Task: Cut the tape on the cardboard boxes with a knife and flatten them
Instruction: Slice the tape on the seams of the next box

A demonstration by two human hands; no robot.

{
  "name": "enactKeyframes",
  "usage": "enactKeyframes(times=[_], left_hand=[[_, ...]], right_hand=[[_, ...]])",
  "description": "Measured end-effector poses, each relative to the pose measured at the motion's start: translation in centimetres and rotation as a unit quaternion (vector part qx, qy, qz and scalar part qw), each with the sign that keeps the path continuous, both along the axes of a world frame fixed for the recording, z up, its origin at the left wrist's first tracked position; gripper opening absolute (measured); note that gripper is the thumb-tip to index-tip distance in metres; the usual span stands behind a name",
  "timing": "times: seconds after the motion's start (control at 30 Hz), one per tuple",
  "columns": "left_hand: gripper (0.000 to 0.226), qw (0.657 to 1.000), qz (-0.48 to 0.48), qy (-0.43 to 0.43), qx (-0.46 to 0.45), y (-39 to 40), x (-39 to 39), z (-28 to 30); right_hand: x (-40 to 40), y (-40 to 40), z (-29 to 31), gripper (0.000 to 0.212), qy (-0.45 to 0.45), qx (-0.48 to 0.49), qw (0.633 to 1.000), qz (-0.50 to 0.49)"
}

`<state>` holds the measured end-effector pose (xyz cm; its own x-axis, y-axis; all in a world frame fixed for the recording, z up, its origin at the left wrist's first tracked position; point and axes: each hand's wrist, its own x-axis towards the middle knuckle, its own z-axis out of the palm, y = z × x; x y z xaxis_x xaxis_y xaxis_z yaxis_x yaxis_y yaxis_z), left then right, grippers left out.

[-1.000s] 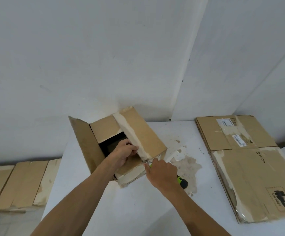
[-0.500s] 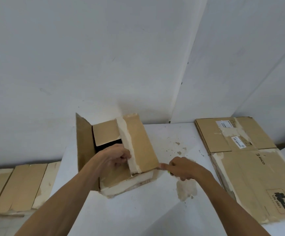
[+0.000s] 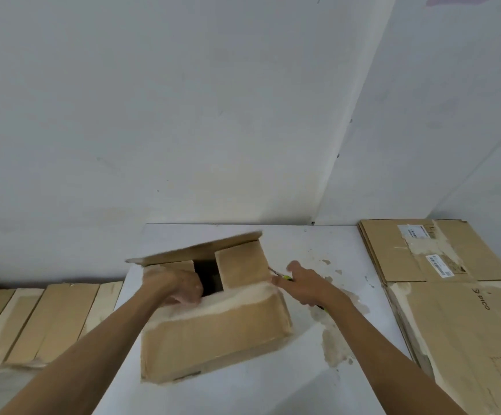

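Table (image 3: 303,244): white, lower centre of frame; it carries everything I work on.
Flattened stack (image 3: 458,295): right edge, done.
Box (image 3: 213,333): centre, flaps up; I judge it light, stiff-walled, best held at the rim.
Left hand (image 3: 180,284): fingers curled over the box rim.
Right hand (image 3: 306,281): closed around the knife (image 3: 285,277), at the box's right corner.

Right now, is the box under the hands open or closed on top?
Open. The cardboard box has its flaps apart with a dark gap between them; the left hand grips the near edge, and the right hand holds the knife.
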<state>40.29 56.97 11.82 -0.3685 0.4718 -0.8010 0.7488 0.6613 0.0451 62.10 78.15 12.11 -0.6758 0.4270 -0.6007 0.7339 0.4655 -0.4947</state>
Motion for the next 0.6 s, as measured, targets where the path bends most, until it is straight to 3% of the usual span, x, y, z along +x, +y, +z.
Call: enactKeyframes(times=[0.13,0.3,0.4,0.6], left_hand=[[0.024,0.981,0.044,-0.049,0.182,1.4,2.7,0.0],[0.058,0.961,0.050,-0.034,0.271,4.4,7.3,-1.4],[0.068,0.945,0.073,-0.060,0.312,6.2,8.4,-1.8],[0.050,0.929,0.079,-0.131,0.336,6.2,7.5,-2.3]], right_hand=[[-0.1,-1.1,-1.4,0.052,-0.005,-0.113,0.992,-0.057],[0.1,-0.1,-0.8,0.047,-0.015,-0.228,0.967,-0.110],[0.4,1.1,-0.3,0.043,-0.015,-0.200,0.974,-0.101],[0.9,3.8,0.3,0.029,0.019,-0.140,0.990,-0.015]])
